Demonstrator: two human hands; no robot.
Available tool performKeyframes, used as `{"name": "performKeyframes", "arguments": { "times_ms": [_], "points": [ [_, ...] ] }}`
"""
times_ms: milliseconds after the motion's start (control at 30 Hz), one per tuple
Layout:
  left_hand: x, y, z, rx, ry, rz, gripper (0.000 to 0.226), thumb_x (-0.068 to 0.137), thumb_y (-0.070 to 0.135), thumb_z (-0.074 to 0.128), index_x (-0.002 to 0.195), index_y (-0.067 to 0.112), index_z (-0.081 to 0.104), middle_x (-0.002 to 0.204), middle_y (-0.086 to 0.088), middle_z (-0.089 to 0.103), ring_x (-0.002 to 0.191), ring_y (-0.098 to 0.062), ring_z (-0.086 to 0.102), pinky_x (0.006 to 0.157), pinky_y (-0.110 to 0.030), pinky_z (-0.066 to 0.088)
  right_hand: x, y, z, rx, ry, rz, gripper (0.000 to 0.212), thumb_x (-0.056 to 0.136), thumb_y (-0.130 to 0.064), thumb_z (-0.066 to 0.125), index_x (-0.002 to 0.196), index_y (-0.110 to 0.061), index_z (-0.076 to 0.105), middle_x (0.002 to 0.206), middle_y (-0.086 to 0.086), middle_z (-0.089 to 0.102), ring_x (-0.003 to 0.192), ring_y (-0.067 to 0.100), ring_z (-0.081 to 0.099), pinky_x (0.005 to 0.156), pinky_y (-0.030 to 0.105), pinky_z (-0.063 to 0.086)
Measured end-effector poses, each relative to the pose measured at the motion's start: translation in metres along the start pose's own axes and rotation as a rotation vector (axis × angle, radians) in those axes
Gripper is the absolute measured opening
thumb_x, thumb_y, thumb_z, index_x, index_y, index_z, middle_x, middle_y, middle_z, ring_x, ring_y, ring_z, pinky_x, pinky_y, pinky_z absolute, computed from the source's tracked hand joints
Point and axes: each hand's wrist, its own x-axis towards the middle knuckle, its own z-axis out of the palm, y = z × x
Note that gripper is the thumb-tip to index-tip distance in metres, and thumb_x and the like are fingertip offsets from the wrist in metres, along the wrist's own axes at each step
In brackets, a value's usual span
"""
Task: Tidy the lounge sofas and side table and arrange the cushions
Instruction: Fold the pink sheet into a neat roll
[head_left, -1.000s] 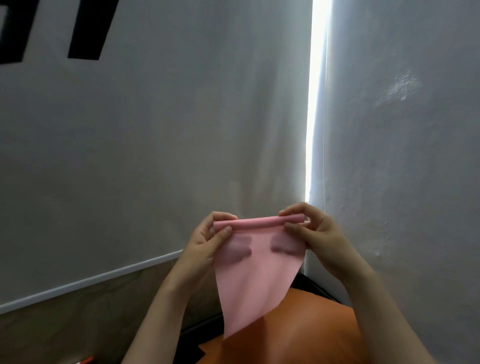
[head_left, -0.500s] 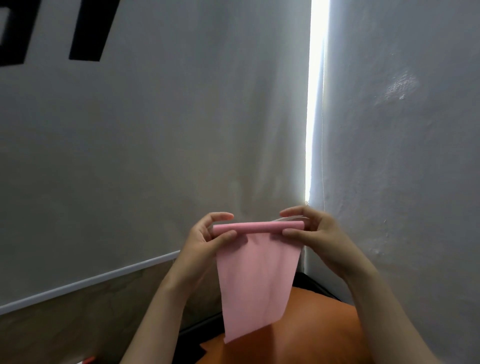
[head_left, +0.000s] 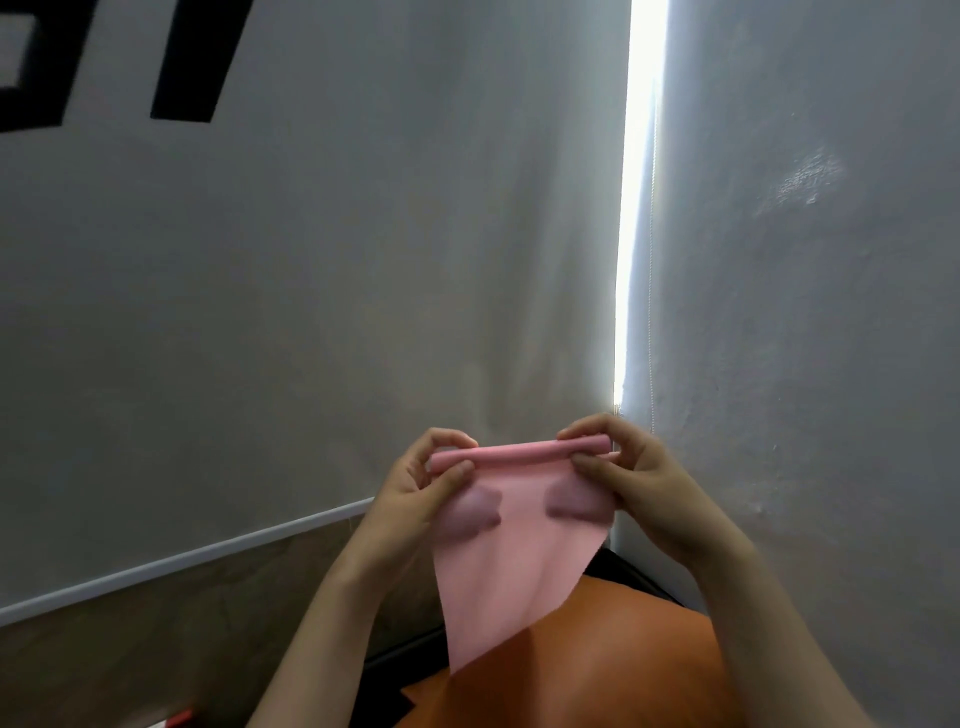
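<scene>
A thin pink cloth (head_left: 511, 561) hangs in front of me, its top edge rolled into a narrow tube. My left hand (head_left: 415, 493) pinches the left end of the roll between thumb and fingers. My right hand (head_left: 628, 478) pinches the right end the same way. Fingers behind the cloth show through it as dark shadows. The loose part of the cloth tapers down to a point above an orange cushion (head_left: 597, 670) at the bottom of the view.
A white roller blind (head_left: 311, 312) with black lettering fills the left, its bottom bar slanting across. A white wall (head_left: 805, 338) stands close on the right, with a bright gap of daylight between them. A small red object (head_left: 179, 719) shows at the bottom left.
Both hands have kept hold of the roll at about the same height. The hanging part has twisted from a squarer flap back into a point, and finger shadows show through the cloth again.
</scene>
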Motion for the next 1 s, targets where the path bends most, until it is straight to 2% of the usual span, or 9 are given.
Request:
{"name": "performKeyframes", "arguments": {
  "times_ms": [167,300,400,500,633,700,800,900,1000],
  "points": [
    [-0.0024,0.0045,-0.0010,-0.019,0.029,-0.018,0.008,0.085,0.005,0.062,0.091,0.010,0.061,0.078,-0.002,0.060,0.069,-0.011,0.059,0.054,-0.026,0.054,0.0000,-0.0020,0.0000,0.014,0.001,0.013,0.025,0.084,-0.003,0.065,0.089,-0.026,0.073,0.080,0.003,0.067,0.076,0.018,0.063,0.069,0.025,0.051],
    [-0.0025,0.0045,-0.0015,0.032,0.069,-0.007,0.005,0.079,0.021,0.068,0.080,0.017,0.066,0.078,-0.004,0.060,0.073,-0.017,0.058,0.064,-0.033,0.053,0.0003,-0.0020,0.0037,0.003,0.038,0.016,0.008,0.073,-0.026,0.072,0.080,-0.023,0.075,0.078,0.004,0.069,0.073,0.016,0.065,0.070,0.027,0.050],
    [-0.0047,0.0048,0.0009,-0.032,0.078,-0.029,0.012,0.087,0.005,0.063,0.098,0.012,0.061,0.077,-0.011,0.065,0.068,-0.017,0.066,0.054,-0.025,0.054,0.0003,-0.0016,0.0046,0.005,0.056,0.006,0.011,0.072,-0.026,0.073,0.082,-0.022,0.074,0.080,0.006,0.071,0.072,0.015,0.066,0.067,0.022,0.052],
    [-0.0045,0.0047,-0.0028,-0.007,0.072,-0.048,0.030,0.085,0.003,0.065,0.112,0.014,0.058,0.083,-0.012,0.072,0.074,-0.023,0.071,0.060,-0.026,0.057,-0.0006,-0.0009,0.0018,0.015,0.040,0.023,0.029,0.072,-0.017,0.075,0.100,-0.019,0.070,0.090,0.011,0.074,0.081,0.019,0.070,0.073,0.024,0.055],
    [-0.0050,0.0072,-0.0029,0.038,0.081,-0.036,0.030,0.070,0.012,0.075,0.098,0.010,0.064,0.082,-0.007,0.068,0.076,-0.019,0.067,0.063,-0.028,0.056,0.0007,0.0016,0.0005,-0.063,0.056,0.004,0.021,0.081,-0.003,0.070,0.098,-0.014,0.071,0.089,0.003,0.073,0.086,0.013,0.068,0.076,0.022,0.053],
    [-0.0056,0.0087,-0.0009,0.028,0.069,-0.028,0.027,0.070,0.014,0.074,0.094,0.009,0.064,0.080,-0.006,0.069,0.074,-0.018,0.067,0.060,-0.027,0.055,-0.0003,0.0010,0.0018,-0.037,0.067,0.004,0.018,0.080,-0.008,0.070,0.098,-0.013,0.071,0.086,0.002,0.072,0.085,0.013,0.068,0.076,0.022,0.054],
    [-0.0056,0.0085,-0.0004,-0.020,0.051,-0.030,0.022,0.076,0.014,0.067,0.095,0.008,0.060,0.081,-0.008,0.071,0.076,-0.022,0.070,0.062,-0.030,0.059,-0.0020,-0.0003,0.0041,0.006,0.081,0.006,0.017,0.077,-0.022,0.070,0.094,-0.020,0.073,0.084,0.006,0.072,0.083,0.020,0.069,0.079,0.033,0.056],
    [-0.0069,0.0078,0.0004,-0.008,0.033,-0.026,0.019,0.080,0.016,0.065,0.096,0.009,0.057,0.078,-0.010,0.065,0.070,-0.021,0.066,0.058,-0.031,0.058,-0.0037,-0.0012,0.0052,-0.016,0.074,0.007,0.015,0.078,-0.029,0.068,0.092,-0.026,0.072,0.076,0.006,0.067,0.073,0.022,0.065,0.070,0.038,0.054],
    [-0.0072,0.0072,0.0003,-0.034,0.017,-0.023,0.019,0.078,0.013,0.066,0.095,0.010,0.057,0.080,-0.009,0.062,0.069,-0.019,0.062,0.054,-0.032,0.057,-0.0058,-0.0039,0.0037,0.023,0.060,0.004,0.018,0.077,-0.023,0.068,0.094,-0.020,0.071,0.074,0.006,0.067,0.068,0.020,0.065,0.061,0.028,0.055]
  ]
}}
